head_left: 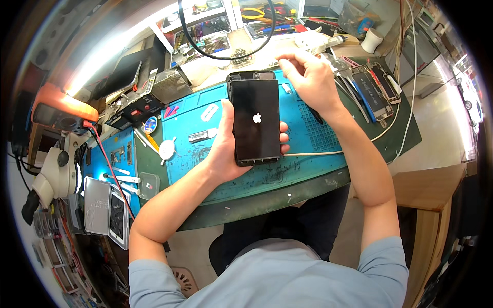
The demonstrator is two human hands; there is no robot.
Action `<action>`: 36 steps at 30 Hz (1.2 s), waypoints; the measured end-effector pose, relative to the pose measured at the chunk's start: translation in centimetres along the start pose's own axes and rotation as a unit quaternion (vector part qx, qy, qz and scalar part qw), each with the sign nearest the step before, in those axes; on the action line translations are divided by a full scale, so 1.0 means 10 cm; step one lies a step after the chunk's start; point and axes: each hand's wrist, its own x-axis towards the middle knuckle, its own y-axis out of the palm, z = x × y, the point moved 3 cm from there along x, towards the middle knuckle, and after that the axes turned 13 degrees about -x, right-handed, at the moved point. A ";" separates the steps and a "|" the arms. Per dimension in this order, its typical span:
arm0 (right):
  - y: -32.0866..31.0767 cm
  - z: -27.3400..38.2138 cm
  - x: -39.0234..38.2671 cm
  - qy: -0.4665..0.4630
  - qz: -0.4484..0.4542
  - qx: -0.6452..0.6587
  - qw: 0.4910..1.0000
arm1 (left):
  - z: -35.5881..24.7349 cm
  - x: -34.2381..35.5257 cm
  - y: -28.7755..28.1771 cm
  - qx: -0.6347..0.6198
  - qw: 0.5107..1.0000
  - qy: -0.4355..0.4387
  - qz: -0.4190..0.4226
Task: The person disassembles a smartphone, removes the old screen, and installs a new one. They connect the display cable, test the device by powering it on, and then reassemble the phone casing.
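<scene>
My left hand (pixel 223 149) grips a black smartphone (pixel 254 118) from its left side, fingers wrapped behind, holding it upright above the blue work mat (pixel 308 133). The screen is dark with a small white logo lit at its middle. My right hand (pixel 307 74) hovers at the phone's upper right corner with fingertips pinched together; whether it holds something small I cannot tell. A white cable (pixel 318 152) runs along the mat from the phone's right side.
Several opened phones (pixel 377 92) lie at the right on the green mat. A microscope (pixel 54 172) and metal trays (pixel 105 210) stand at the left. Small tools and a round white disc (pixel 167 150) sit on the mat. Tool boxes (pixel 215 31) line the back.
</scene>
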 end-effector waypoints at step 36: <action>0.01 0.09 -0.09 -0.151 0.032 -0.128 0.980 | 0.00 -0.01 0.09 0.057 0.996 0.038 -0.060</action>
